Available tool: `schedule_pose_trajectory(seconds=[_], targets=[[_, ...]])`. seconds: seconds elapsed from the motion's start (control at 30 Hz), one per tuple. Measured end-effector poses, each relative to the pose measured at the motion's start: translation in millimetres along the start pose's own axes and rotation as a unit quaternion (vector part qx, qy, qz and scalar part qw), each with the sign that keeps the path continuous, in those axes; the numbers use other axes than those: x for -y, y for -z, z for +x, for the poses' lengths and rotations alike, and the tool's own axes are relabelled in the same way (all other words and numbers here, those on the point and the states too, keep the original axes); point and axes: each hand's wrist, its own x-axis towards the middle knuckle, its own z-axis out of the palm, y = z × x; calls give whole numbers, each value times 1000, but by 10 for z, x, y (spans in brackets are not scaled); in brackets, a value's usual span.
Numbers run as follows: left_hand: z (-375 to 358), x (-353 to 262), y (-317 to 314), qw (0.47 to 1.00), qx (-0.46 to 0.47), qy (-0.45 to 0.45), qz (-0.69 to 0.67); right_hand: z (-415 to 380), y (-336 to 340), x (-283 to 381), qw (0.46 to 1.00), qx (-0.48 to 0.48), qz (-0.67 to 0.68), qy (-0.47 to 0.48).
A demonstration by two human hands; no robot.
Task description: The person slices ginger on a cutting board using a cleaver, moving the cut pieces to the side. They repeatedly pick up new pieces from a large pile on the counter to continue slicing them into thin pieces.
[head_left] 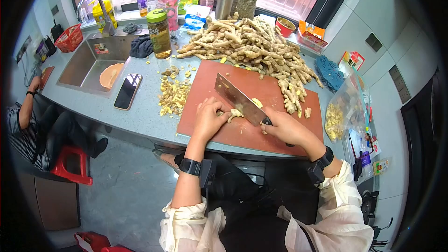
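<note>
On the red-brown cutting board, my left hand has its fingers closed on a piece of ginger. My right hand is wrapped round the dark handle of a cleaver. The cleaver's blade slants up and to the left, with its lower part beside the held ginger. A large heap of ginger covers the back of the board and the counter behind. Small ginger scraps lie on the counter left of the board. A cut slice rests behind the blade.
A phone and a sink are at the left. A green-lidded bottle stands behind the scraps. At the right are a blue basket and a bag of ginger pieces. Another person sits at far left.
</note>
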Motion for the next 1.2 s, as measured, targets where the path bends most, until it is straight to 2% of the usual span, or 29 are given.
schedule_pose_trajectory(seconds=[0.13, 0.23, 0.43, 0.5, 0.6, 0.73, 0.83, 0.93, 1.2], targets=[[7, 5, -6, 1000, 3, 6, -1, 67, -67, -33, 999, 0, -47, 18], [12, -2, 6, 1000, 3, 8, 3, 138, -137, 61, 998, 7, -58, -15], [7, -56, 42, 1000, 14, 26, 0, 167, -262, -17, 998, -59, -28, -8], [6, -30, 27, 999, 16, 34, -15, 155, -267, -67, 995, -94, -3, 31], [0, 2, 6, 1000, -3, 11, -3, 75, -174, -19, 997, -76, 16, 5], [6, -6, -4, 1000, -9, 0, 0, -20, -88, -34, 996, -80, 9, 28], [3, 3, 1, 999, 11, 30, -17, -63, -51, -11, 998, -54, 4, 14], [2, 10, 1, 999, 13, 36, -5, -75, -73, -9, 997, -61, -23, 39], [4, 14, -2, 1000, 9, 12, 0, -84, -90, 274, 991, -38, -131, 4]])
